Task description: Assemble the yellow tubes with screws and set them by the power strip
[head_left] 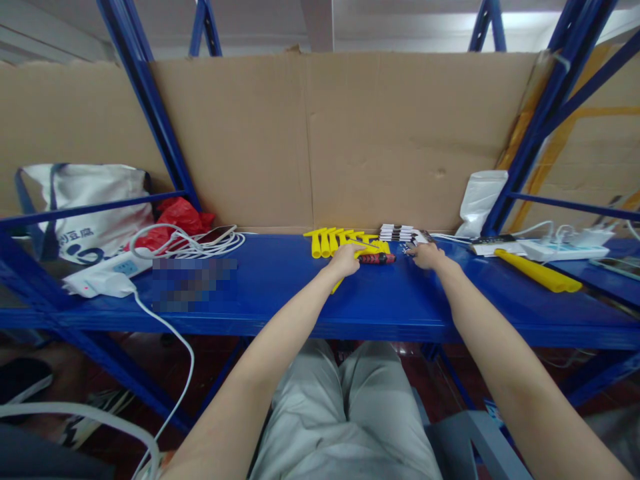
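My left hand (346, 260) is closed around a yellow plastic piece (337, 287), whose end sticks out below the fingers. Just right of that hand lies a screwdriver (379, 259) with a red and black handle. Several yellow T-shaped pieces (325, 244) stand in a row behind the left hand. On the right, my right hand (426, 255) reaches down with its fingertips drawn together at some small shiny bits (407, 248), too small to name. Behind these is a stack of white pieces with dark bands (396, 233).
Two yellow tubes (540, 272) lie at the right, before a white power strip (563, 249). Another power strip (113, 270), coiled white cables (210, 245), a red plastic bag (183, 220) and a cloth bag (100, 207) are at the left. Cardboard (380, 133) backs the blue table (280, 293).
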### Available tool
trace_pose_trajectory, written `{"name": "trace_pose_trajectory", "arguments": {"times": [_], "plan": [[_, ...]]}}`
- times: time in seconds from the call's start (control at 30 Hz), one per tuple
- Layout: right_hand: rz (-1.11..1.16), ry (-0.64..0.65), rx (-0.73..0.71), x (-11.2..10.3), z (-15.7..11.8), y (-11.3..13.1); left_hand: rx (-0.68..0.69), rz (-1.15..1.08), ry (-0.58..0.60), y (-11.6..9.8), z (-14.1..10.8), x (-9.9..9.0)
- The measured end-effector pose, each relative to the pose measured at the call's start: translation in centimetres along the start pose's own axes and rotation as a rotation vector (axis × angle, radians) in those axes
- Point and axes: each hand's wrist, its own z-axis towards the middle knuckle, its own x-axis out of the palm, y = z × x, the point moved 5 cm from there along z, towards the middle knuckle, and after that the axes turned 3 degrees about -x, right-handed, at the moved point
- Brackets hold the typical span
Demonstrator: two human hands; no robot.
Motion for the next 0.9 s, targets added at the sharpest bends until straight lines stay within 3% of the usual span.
{"name": "trace_pose_trajectory", "arguments": {"times": [0.3,0.9], "plan": [[-0.018,-0.033,-0.037,0.5,0.5,0.5,0.017,-0.009,0.015,0.1,0.1,0.1],[-0.098,-0.077,-0.13,1.4,1.2,1.6,0.113,0.431,0.104,-0.5,-0.2,0.5]]}}
